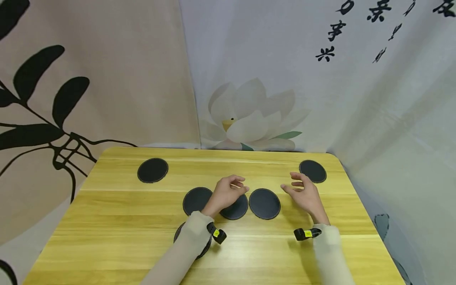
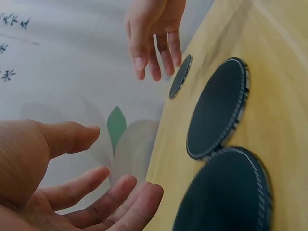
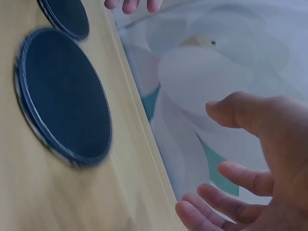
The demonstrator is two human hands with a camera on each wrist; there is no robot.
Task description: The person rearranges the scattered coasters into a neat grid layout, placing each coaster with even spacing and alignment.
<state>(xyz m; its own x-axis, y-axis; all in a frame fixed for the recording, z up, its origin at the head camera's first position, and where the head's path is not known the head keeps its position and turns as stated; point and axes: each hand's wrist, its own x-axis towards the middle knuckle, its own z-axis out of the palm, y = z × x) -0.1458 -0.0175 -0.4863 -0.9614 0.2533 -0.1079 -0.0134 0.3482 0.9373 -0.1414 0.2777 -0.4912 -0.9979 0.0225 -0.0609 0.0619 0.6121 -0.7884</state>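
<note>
Several round black coasters with stitched edges lie flat on the wooden table. My left hand [image 1: 228,192] hovers above the middle row, its fingers loosely bent with nothing between them. It partly covers one coaster [image 1: 235,208] and the coaster to its left [image 1: 196,200]. A third coaster [image 1: 265,204] in that row lies between my hands, and shows large in the right wrist view. My right hand [image 1: 304,194] is raised over the table, thumb and fingers apart and holding nothing. Just beyond its fingertips is the back right coaster [image 1: 313,171].
Another coaster [image 1: 152,170] lies at the back left of the table [image 1: 117,221]. My left sleeve mostly hides a nearer coaster [image 1: 204,251]. Behind the table's back edge hangs a pale curtain [image 1: 256,51] printed with a lotus and black characters. Each wrist wears a small black camera.
</note>
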